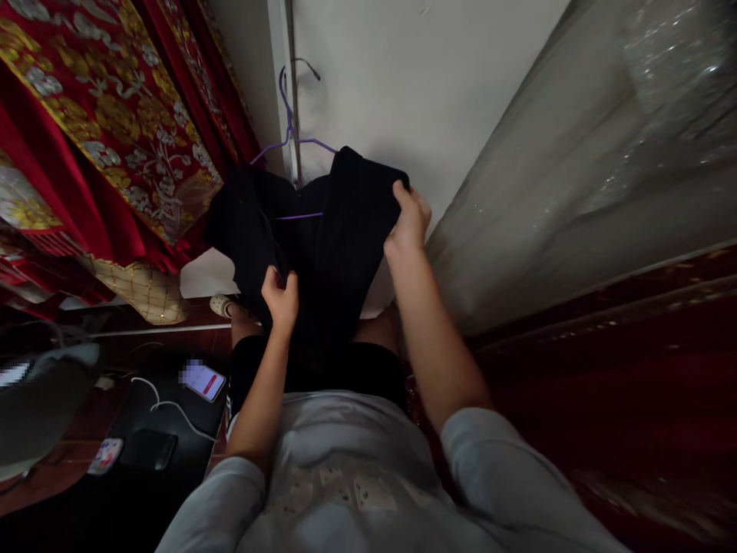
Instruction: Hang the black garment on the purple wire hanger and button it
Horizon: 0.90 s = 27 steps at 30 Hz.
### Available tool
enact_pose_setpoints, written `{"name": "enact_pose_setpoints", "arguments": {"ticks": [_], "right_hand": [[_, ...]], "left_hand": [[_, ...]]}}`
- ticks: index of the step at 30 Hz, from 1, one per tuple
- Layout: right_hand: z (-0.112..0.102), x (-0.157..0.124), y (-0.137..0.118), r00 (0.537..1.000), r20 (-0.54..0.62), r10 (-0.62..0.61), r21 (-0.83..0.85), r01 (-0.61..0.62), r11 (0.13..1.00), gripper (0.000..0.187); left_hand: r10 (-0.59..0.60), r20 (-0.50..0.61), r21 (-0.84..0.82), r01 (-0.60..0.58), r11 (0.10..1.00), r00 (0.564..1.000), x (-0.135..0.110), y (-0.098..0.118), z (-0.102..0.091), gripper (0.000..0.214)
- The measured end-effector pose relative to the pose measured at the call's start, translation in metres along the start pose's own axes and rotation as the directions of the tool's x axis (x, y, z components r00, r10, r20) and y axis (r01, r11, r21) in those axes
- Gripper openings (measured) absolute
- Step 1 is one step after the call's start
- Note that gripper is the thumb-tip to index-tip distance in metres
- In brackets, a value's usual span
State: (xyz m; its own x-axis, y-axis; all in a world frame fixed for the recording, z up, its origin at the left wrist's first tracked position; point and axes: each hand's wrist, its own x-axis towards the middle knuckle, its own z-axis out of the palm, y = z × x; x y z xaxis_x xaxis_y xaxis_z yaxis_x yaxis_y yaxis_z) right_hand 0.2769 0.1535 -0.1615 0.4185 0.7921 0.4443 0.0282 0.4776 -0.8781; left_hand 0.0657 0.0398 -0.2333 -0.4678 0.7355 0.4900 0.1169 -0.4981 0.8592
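A black garment (351,223) hangs in front of me on a purple wire hanger (288,137). Its front falls apart at the neck, where the hanger's lower bar shows. My left hand (281,298) is closed on the garment's front edge, lower left of the middle. Higher up, my right hand (410,219) pinches the garment near its right shoulder. The hanger's hook sits by a narrow metal strip (291,69) on the wall; what it hangs from is unclear.
Red and gold embroidered cloth (115,115) hangs at the left. A lit phone (203,380), a white cable (173,405) and a dark wallet-like item (148,449) lie on a black seat (166,372). Plastic-wrapped panels (564,146) stand at the right.
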Motion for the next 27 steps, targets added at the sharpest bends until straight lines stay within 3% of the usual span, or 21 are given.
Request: {"name": "enact_pose_setpoints", "arguments": {"ticks": [2,3,4,6,7,9,11,13,15,18,22,25,27], "right_hand": [[0.006,-0.036,0.001,0.967,-0.253,0.025,-0.014,-0.03,0.999,0.053],[0.01,-0.06,0.0,0.946,-0.324,0.013,-0.053,-0.032,0.998,0.057],[0.015,-0.086,0.001,0.948,-0.317,0.01,-0.083,-0.038,0.996,0.06],[0.024,-0.136,0.004,0.988,-0.112,0.106,-0.149,-0.122,0.981,0.061],[0.028,-0.156,0.007,0.977,0.031,0.21,-0.226,-0.198,0.954,0.061],[0.032,-0.179,0.014,0.867,0.285,0.408,-0.389,-0.285,0.876,0.048],[0.029,-0.182,0.021,0.747,0.421,0.514,-0.48,-0.297,0.825,0.025],[0.021,-0.174,0.024,0.673,0.498,0.547,-0.5,-0.293,0.815,0.012],[0.013,-0.167,0.022,0.595,0.555,0.581,-0.518,-0.3,0.801,0.026],[0.008,-0.167,0.014,0.514,0.59,0.623,-0.526,-0.34,0.779,0.036],[0.012,-0.174,0.008,0.5,0.6,0.625,-0.496,-0.38,0.78,0.035],[0.013,-0.176,0.008,0.538,0.586,0.606,-0.467,-0.388,0.795,0.036],[0.013,-0.176,0.009,0.566,0.576,0.59,-0.447,-0.386,0.807,0.037]], "left_hand": [[-0.041,0.0,-0.044,0.041,0.998,0.999,-0.014,0.005,-0.001,0.025],[-0.056,0.007,-0.057,0.056,0.997,0.998,-0.02,0.008,-0.001,0.025],[-0.066,0.022,-0.06,0.068,0.996,0.998,-0.024,0.013,-0.001,0.026],[-0.074,0.069,-0.057,0.078,0.995,0.995,-0.03,0.022,-0.003,0.027],[-0.072,0.096,-0.056,0.078,0.995,0.993,-0.032,0.027,-0.004,0.027],[-0.061,0.121,-0.057,0.068,0.996,0.991,-0.033,0.035,-0.007,0.027],[-0.054,0.097,-0.062,0.06,0.996,0.994,-0.03,0.039,-0.011,0.029],[-0.057,0.047,-0.067,0.061,0.996,0.997,-0.027,0.039,-0.014,0.032],[-0.066,0.018,-0.076,0.067,0.995,0.998,-0.024,0.035,-0.016,0.034],[-0.106,0.09,-0.125,0.117,0.985,0.99,-0.026,0.024,-0.018,0.034],[-0.132,0.133,-0.119,0.148,0.982,0.982,-0.042,0.004,-0.023,0.027],[-0.105,0.127,-0.061,0.114,0.992,0.986,-0.055,-0.009,-0.027,0.012],[-0.098,0.154,-0.044,0.106,0.993,0.983,-0.061,-0.015,-0.03,0.013]]}}
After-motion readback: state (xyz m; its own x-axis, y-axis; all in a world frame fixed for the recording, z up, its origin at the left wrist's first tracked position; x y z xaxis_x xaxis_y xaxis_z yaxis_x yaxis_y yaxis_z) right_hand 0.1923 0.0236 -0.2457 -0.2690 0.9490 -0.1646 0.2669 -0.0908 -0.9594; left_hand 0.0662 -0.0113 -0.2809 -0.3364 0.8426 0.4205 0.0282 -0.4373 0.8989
